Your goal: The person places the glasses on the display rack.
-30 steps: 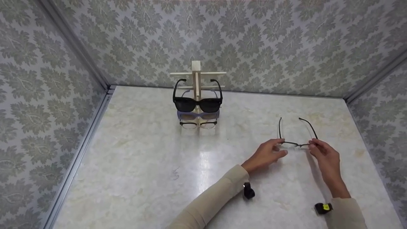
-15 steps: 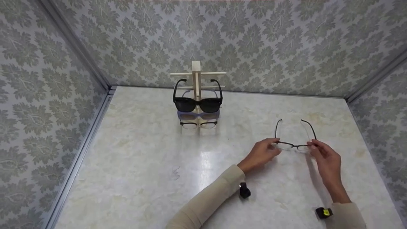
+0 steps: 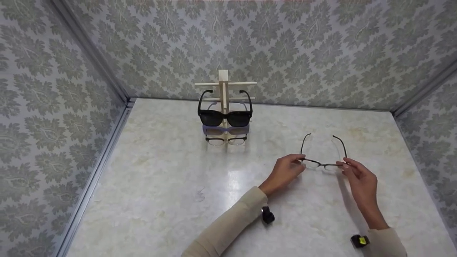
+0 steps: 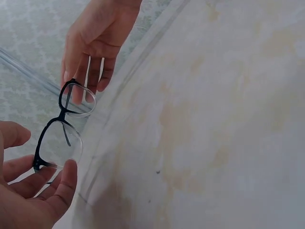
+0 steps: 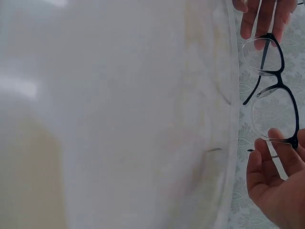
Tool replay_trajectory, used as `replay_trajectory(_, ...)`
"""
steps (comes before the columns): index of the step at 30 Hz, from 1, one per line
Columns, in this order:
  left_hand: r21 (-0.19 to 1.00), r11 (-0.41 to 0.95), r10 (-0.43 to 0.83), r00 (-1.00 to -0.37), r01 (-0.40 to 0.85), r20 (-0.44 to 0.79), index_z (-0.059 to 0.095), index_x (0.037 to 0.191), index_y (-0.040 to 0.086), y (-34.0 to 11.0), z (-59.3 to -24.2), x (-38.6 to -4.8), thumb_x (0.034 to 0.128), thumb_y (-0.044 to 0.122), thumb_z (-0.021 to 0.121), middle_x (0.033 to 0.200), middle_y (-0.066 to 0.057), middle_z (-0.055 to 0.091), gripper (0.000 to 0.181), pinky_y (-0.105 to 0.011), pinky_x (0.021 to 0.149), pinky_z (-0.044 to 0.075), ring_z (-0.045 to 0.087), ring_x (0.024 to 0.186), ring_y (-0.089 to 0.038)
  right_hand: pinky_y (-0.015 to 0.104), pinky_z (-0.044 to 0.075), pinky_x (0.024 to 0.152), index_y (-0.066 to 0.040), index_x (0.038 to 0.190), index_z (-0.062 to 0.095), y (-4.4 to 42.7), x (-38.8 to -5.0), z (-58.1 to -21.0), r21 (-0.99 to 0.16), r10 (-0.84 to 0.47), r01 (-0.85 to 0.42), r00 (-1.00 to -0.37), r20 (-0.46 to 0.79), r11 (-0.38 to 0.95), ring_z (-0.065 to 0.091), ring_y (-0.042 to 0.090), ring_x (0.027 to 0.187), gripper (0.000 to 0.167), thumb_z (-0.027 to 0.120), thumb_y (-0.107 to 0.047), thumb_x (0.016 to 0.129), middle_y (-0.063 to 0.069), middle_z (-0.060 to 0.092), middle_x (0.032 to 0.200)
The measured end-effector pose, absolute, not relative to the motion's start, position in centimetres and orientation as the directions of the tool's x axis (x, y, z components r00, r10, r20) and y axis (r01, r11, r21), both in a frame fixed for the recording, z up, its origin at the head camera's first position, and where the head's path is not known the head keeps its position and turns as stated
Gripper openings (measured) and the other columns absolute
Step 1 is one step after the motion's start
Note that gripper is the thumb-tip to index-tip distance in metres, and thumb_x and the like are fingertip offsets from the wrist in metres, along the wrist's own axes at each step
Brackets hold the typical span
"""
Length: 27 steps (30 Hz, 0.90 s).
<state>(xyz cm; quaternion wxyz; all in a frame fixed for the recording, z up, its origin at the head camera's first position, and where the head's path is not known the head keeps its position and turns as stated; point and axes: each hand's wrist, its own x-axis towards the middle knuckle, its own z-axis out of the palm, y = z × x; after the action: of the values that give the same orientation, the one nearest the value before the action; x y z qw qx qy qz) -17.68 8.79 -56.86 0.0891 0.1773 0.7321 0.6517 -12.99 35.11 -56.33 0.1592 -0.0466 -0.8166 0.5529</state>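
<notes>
A pair of eyeglasses (image 3: 321,165), dark along the top with clear lower rims, is held above the table's right side, temples unfolded and pointing away. My left hand (image 3: 284,171) grips its left corner at the hinge; in the left wrist view the fingers (image 4: 68,183) of that hand lie along the lens edge. At the opposite corner, my right hand (image 3: 362,184) pinches the frame by the hinge. The right wrist view shows the eyeglasses (image 5: 279,78) between both hands, one lens near each.
A wooden display stand (image 3: 223,80) with crossbars stands by the back wall. It bears black sunglasses (image 3: 225,118), purple-framed glasses (image 3: 225,130) and dark-topped glasses (image 3: 226,141). Patterned walls (image 3: 267,39) enclose the marbled table (image 3: 171,178) at the back and sides.
Both hands have carried the eyeglasses to the left, and the frame has turned to show more of its lenses. The view has shifted slightly; the glasses on the stand are unchanged.
</notes>
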Motion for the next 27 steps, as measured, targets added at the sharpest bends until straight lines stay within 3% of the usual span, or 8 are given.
replay_trajectory(6,0.993,0.027,0.342,-0.934,0.118,0.102,0.071,0.139,-0.006,7.8,-56.6,-17.4,0.1055,0.008,0.07,0.131,-0.015,0.076,0.036,-0.022,0.075,0.063,0.073,0.089,-0.003,0.015,0.059,0.089,0.005,0.142,0.07,34.2,-12.9,-56.2,-0.921,0.238,-0.114,-0.947,0.214,0.372,0.077,0.004,0.106,0.034,0.069,-0.005,0.11,0.017,0.08,0.125)
replay_trajectory(15,0.977,0.082,0.307,-0.938,0.195,0.162,0.072,0.138,-0.004,6.2,-56.4,-17.0,0.1067,0.007,0.071,0.132,-0.015,0.075,0.033,-0.021,0.085,0.062,0.072,0.11,-0.008,0.019,0.061,0.091,0.005,0.141,0.07,32.8,-12.5,-55.5,-0.928,0.178,-0.139,-0.961,0.21,0.347,0.079,0.007,0.105,0.034,0.069,-0.009,0.11,0.019,0.079,0.125)
replay_trajectory(22,0.972,0.107,0.269,-0.947,0.211,0.176,0.077,0.133,0.005,5.2,-56.0,-16.9,0.1069,0.009,0.073,0.132,-0.016,0.075,0.027,-0.02,0.087,0.06,0.071,0.109,-0.006,0.023,0.062,0.092,0.007,0.138,0.071,31.7,-12.3,-55.1,-0.934,0.148,-0.157,-0.966,0.213,0.32,0.08,0.017,0.105,0.031,0.068,-0.007,0.11,0.023,0.079,0.122)
replay_trajectory(27,0.968,0.12,0.258,-0.948,0.222,0.185,0.078,0.131,0.005,4.5,-55.7,-16.7,0.107,0.011,0.074,0.129,-0.014,0.076,0.025,-0.021,0.084,0.061,0.072,0.106,-0.007,0.019,0.061,0.091,0.008,0.138,0.071,31.3,-12.3,-55.2,-0.927,0.137,-0.147,-0.969,0.205,0.345,0.08,0.016,0.102,0.032,0.069,-0.008,0.11,0.021,0.08,0.122)
